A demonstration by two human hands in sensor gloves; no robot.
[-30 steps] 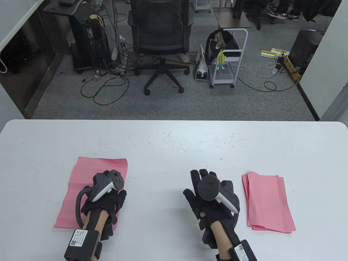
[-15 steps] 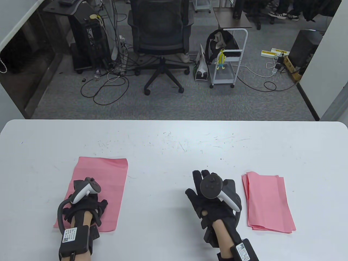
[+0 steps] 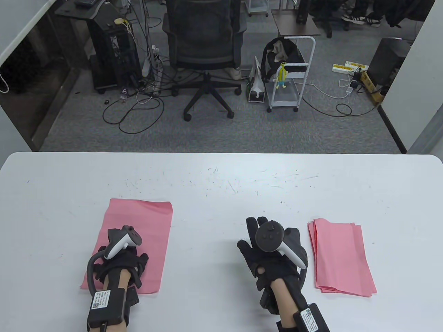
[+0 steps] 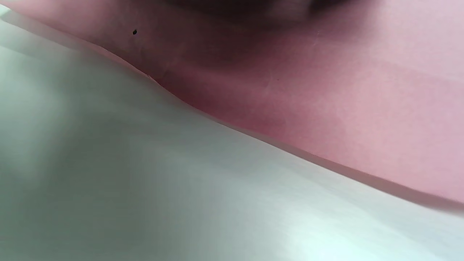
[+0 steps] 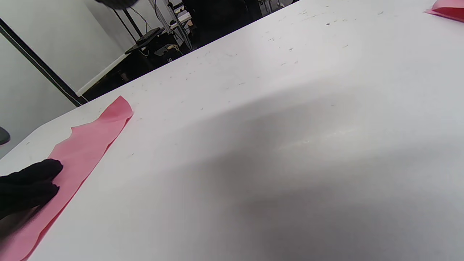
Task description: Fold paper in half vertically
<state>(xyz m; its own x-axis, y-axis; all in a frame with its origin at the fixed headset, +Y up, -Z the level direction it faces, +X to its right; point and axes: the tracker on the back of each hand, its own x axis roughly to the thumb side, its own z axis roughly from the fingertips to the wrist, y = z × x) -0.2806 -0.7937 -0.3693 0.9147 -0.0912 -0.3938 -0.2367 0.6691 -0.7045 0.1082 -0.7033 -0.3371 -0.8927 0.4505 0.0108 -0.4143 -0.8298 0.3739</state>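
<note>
A single pink paper sheet (image 3: 145, 224) lies flat on the white table (image 3: 221, 186) at the front left. My left hand (image 3: 121, 259) presses down on the sheet's near part with fingers spread. The left wrist view shows the sheet (image 4: 326, 90) close up, its edge lying on the table. The right wrist view shows the sheet (image 5: 90, 145) with the left hand's fingertips (image 5: 29, 181) on it. My right hand (image 3: 266, 249) rests flat and empty on the bare table, to the right of the sheet.
A stack of folded pink papers (image 3: 341, 257) lies on the table to the right of my right hand; one corner of it shows in the right wrist view (image 5: 446, 9). Beyond the table's far edge are an office chair (image 3: 206, 52) and a white cart (image 3: 290, 76).
My left hand drew back toward the near edge, then moved right, and the pink sheet slid right under it. My right hand has hardly moved.
</note>
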